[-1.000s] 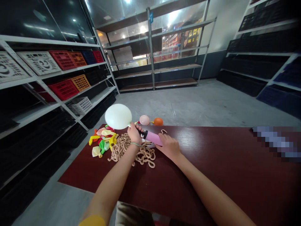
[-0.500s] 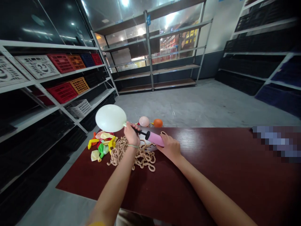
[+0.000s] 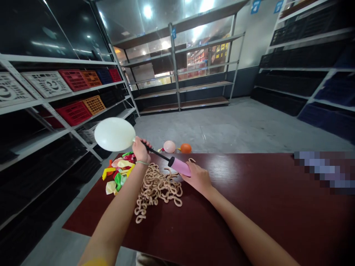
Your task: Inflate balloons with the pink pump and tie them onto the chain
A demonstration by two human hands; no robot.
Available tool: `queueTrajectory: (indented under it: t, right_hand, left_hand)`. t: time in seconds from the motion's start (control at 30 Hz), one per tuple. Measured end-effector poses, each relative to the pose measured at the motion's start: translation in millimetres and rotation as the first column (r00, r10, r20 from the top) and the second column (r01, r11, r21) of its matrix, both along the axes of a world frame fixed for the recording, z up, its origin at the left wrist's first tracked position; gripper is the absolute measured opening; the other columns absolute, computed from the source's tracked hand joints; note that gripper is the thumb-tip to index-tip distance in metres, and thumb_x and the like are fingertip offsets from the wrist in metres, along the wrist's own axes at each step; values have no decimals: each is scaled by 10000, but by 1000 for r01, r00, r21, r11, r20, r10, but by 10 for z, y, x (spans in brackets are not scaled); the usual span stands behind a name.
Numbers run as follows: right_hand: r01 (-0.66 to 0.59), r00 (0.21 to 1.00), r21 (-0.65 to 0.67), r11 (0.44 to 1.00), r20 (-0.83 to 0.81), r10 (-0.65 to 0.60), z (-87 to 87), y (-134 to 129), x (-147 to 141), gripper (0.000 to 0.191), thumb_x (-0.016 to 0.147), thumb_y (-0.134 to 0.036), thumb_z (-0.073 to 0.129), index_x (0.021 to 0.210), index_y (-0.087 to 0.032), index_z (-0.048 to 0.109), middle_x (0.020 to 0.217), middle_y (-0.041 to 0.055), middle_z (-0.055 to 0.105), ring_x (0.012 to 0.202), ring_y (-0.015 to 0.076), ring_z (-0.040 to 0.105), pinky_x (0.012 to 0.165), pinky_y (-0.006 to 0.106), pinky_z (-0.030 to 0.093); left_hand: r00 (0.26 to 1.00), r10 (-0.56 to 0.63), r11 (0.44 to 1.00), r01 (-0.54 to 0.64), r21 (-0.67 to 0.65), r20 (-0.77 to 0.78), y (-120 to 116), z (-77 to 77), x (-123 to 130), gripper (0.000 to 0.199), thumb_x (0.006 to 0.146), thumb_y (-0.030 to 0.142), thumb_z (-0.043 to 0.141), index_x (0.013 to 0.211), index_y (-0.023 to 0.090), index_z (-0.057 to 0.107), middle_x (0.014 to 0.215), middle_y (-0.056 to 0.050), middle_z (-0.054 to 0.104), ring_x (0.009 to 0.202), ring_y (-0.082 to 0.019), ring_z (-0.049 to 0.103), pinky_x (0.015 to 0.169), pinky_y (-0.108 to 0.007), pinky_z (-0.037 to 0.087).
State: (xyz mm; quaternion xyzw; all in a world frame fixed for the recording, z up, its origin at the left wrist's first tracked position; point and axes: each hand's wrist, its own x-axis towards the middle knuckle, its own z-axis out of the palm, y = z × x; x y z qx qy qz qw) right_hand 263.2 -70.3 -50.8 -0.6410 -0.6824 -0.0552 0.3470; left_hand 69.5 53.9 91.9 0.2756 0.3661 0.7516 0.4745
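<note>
A pale, inflated balloon [image 3: 115, 134] has its neck at my left hand [image 3: 142, 150], whose fingers wrap round the black end of a hand pump. The pump's black rod shows between my hands. My right hand [image 3: 197, 177] grips the pump's pink barrel [image 3: 179, 167]. Beneath and to the right of my left wrist, a tangled beige rope [image 3: 159, 184] lies on the dark red table [image 3: 235, 221]. Limp balloons [image 3: 118, 179] in yellow, green, red and cream are heaped left of it, partly behind my left forearm.
A pink balloon [image 3: 169, 146] and an orange balloon [image 3: 185, 148] sit at the table's far edge. A pixelated object [image 3: 324, 168] is at the right. Shelves with crates [image 3: 73, 79] stand left; more racks [image 3: 177, 66] stand at the back and right.
My left hand has moved left and slightly up, away from the pump barrel, so more black rod shows. The pale balloon has moved left with it and looks larger.
</note>
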Motion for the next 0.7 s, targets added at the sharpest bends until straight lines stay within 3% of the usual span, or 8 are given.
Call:
queueTrajectory:
  t: [0.1,0.3,0.43,0.53,0.7]
  right_hand:
    - [24,997,-4,1000,-67,-24,4,18,22,416,824,-451,647,1178,-240,595,1092,65,717,869,214,685,650,277,440]
    - [90,982,-39,995,-161,-95,19,30,80,498,820,-450,640,1262,-234,559,1112,64,719,932,240,695,670,293,455]
    - [61,987,-32,998,-148,-65,16,19,83,504,831,-469,624,1266,-225,555,1125,68,711,943,235,691,684,295,460]
    - [34,993,-40,999,-115,-39,13,4,60,482,832,-484,628,1233,-223,575,1118,71,706,911,220,690,673,287,460]
    - [1,996,-12,1000,-93,-2,17,-7,20,412,821,-476,650,1145,-223,614,1092,73,705,863,206,683,643,273,454]
  left_hand:
    - [1000,-10,997,9,76,14,2,12,227,310,897,436,562,756,209,404,599,63,437,431,-60,427,403,-173,326]
    - [986,-159,982,164,96,-57,-355,-408,907,389,894,563,539,764,206,455,625,30,493,466,-85,489,463,-207,426]
    - [987,-152,982,157,108,-58,-472,-529,924,394,896,560,539,747,203,469,625,24,512,499,-92,528,524,-222,479]
    - [983,-156,984,163,77,-93,-386,-413,730,395,912,539,514,721,198,455,583,29,487,446,-88,491,464,-211,445]
    - [995,22,991,-8,130,-102,-58,40,262,296,935,429,492,757,199,432,596,47,470,426,-72,455,428,-187,406]
